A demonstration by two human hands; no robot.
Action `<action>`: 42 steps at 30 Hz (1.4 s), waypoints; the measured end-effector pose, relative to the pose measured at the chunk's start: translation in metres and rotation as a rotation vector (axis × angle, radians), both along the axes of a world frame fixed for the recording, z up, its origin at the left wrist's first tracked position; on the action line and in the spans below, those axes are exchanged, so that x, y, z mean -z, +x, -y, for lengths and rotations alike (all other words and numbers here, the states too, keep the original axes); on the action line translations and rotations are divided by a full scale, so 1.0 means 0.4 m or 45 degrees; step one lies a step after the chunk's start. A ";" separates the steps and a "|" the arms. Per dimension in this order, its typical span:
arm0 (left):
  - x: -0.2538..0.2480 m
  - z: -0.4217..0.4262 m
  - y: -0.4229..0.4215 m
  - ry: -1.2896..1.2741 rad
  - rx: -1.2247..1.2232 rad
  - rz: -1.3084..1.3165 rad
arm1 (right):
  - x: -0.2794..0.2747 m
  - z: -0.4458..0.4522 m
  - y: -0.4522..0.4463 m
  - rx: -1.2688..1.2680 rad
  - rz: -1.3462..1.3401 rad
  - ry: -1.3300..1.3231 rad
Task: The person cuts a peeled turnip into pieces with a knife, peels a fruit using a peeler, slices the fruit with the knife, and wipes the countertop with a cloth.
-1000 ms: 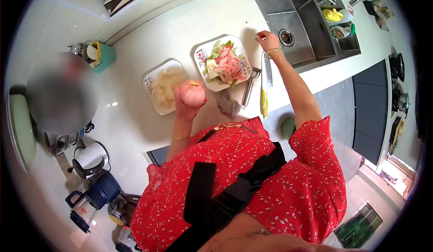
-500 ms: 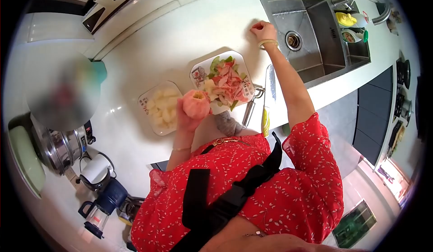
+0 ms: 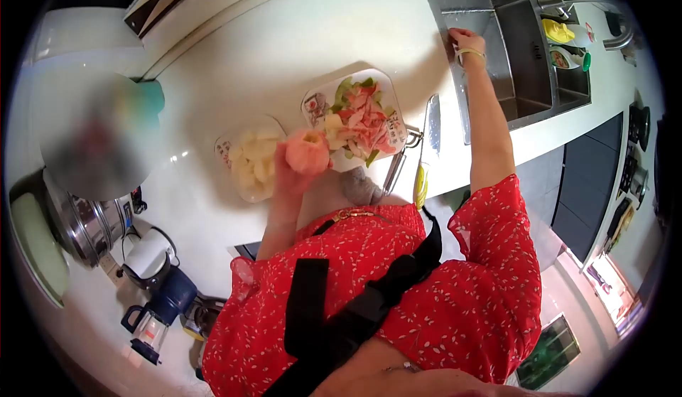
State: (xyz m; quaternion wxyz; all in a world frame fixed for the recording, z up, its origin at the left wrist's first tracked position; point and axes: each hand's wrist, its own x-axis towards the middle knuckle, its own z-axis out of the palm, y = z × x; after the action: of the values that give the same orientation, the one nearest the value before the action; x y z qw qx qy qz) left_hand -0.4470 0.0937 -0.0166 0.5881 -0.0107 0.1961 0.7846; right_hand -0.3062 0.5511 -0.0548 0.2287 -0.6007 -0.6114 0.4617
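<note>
My left hand [image 3: 290,176] holds a peeled pink fruit [image 3: 307,154] with a hollow in its top, in front of two plates. On the right-hand plate [image 3: 386,77] lie pink and green peelings [image 3: 366,116]. The other plate [image 3: 226,178] carries pale yellow chunks [image 3: 256,159], partly covered by my left hand. My right hand [image 3: 467,40], with a bangle at its wrist, reaches over the near-left part of the sink [image 3: 522,56]. Its fingers are curled together; whether anything small is in them is hidden.
A knife [image 3: 433,123] with a yellow handle lies between the plates and the sink, beside a metal peeler-like tool [image 3: 395,172]. A grey cloth [image 3: 359,186] is at the counter's front edge. Bottles [image 3: 565,57] stand by the faucet [image 3: 621,40]. Appliances [image 3: 167,297] are at left.
My right hand has moved right, from the counter beside the sink to over the sink's edge. My left hand still holds the fruit in nearly the same place. The view has shifted slightly.
</note>
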 end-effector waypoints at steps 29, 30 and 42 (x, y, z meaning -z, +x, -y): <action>-0.035 0.156 0.031 -0.041 -0.146 -0.092 | 0.005 0.977 0.135 -1.245 0.132 0.665; -0.036 0.151 0.031 -0.032 -0.116 -0.105 | 0.006 0.970 0.127 -1.267 0.191 0.652; -0.060 0.135 0.022 0.340 0.022 -0.538 | -0.040 0.821 0.292 -0.359 0.784 0.775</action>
State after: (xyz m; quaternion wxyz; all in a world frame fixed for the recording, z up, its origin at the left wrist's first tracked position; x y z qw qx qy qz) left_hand -0.4382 0.0397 0.0076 0.5370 0.2329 0.2094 0.7833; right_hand -0.1892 0.2229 -0.0390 0.1375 -0.5264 -0.8345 0.0875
